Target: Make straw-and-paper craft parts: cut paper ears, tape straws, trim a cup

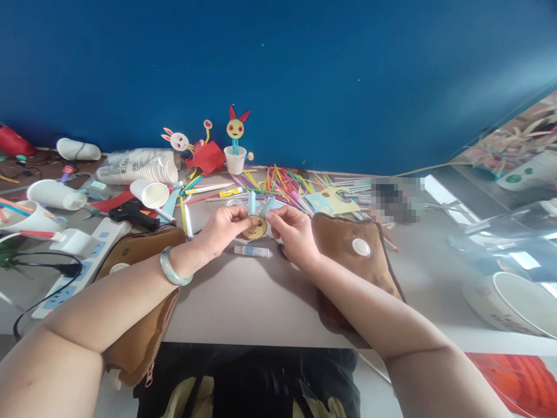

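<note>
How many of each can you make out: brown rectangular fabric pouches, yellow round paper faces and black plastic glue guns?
Brown rectangular fabric pouches: 2
Yellow round paper faces: 2
Black plastic glue gun: 1
Total: 5

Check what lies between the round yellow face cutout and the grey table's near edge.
Head view: below the face cutout, a whitish tube with a blue label, then just tabletop.

Tube (252, 251) lies before disc (256, 233), sticks (278, 179) behind both.
</note>
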`<state>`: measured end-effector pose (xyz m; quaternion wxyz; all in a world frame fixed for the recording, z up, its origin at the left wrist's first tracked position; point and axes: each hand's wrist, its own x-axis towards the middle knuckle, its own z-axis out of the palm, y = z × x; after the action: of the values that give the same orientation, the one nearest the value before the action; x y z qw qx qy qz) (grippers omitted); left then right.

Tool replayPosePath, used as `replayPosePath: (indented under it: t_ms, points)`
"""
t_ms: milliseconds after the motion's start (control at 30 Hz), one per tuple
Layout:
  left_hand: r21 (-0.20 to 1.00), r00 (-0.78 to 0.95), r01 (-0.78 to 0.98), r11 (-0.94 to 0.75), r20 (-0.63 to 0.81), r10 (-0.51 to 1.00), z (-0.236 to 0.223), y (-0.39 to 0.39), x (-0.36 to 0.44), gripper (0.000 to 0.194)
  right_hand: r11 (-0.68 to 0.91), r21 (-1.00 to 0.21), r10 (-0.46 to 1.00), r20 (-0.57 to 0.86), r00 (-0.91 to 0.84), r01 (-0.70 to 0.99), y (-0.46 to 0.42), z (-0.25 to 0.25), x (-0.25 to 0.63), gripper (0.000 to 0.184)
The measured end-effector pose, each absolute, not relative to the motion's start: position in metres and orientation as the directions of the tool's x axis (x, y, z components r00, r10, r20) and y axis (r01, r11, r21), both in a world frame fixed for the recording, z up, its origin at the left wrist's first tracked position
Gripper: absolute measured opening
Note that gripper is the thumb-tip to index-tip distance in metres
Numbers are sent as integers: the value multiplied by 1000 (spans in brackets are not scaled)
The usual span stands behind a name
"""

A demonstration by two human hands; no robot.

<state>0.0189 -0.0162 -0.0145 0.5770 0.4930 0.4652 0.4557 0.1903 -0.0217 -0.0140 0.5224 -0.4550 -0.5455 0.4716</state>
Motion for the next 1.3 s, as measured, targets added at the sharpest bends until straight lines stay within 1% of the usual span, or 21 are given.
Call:
replayPosePath:
  t_ms: [233,433,600,733,933,1300]
  points:
    - [986,145,-110,128,-111,983,-13,-17,20,34,135,-991,989,136,-58,-16,-22,-15,190,35]
    - [988,159,-93,127,-111,981,-12,-17,19,36,127,-991,990,129,-56,-34,-22,-15,190,35]
    - [981,178,-121,154,-131,975,-9,-19,19,41,124,-989,990,129,-63,-80,-22,-15,189,34]
    - [982,171,-112,149,-128,977,-8,-19,20,40,124,-988,989,132,-74,-97,-22,-15,188,32]
    - [984,171,-100,146,-128,977,-8,-18,19,41,103,-991,990,110,-89,-81,-22,-14,188,37]
    - [989,158,-71,127,-115,981,-9,-17,19,39,70,-994,993,77,-88,-79,-21,-16,188,39]
